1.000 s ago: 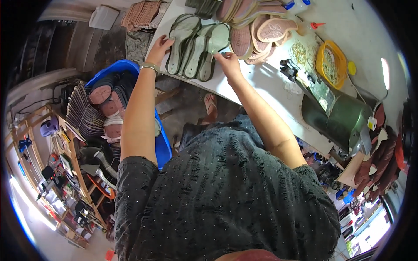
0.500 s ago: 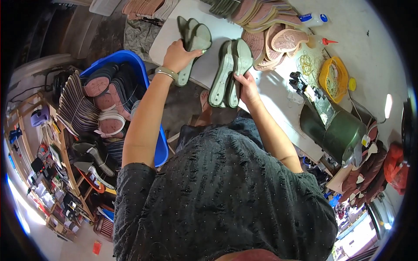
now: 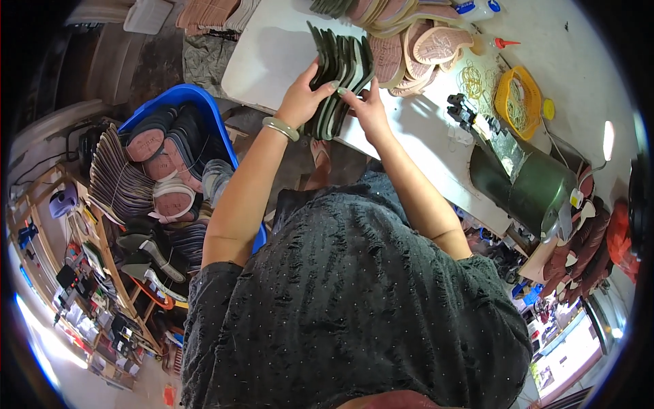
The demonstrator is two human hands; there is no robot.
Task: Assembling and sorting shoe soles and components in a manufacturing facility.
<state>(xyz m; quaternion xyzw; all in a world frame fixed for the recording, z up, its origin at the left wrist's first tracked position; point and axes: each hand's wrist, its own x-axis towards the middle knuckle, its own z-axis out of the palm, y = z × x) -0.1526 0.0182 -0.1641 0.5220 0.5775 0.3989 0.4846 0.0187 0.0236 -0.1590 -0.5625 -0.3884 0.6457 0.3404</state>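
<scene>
A stack of dark green shoe soles (image 3: 344, 63), several of them pressed side by side on edge, is held up over the near edge of the white table. My left hand (image 3: 302, 99) grips its left side, the thumb lying across the near faces. From the right, my right hand (image 3: 370, 111) clasps the same stack, its thumb close to the left one. The fingertips behind the soles are partly hidden. A pale bangle (image 3: 281, 128) circles my left wrist.
Pink-topped insoles (image 3: 436, 46) are piled on the white table (image 3: 269, 51), beyond my right hand. Farther right are a yellow basket (image 3: 514, 102) of rubber bands and a dark green cylindrical machine (image 3: 538, 194). At left, a blue tub (image 3: 221, 123) holds bundled soles.
My hands have come together. The two separate groups of soles, one in each hand before, now form a single stack turned edge-on between them.
</scene>
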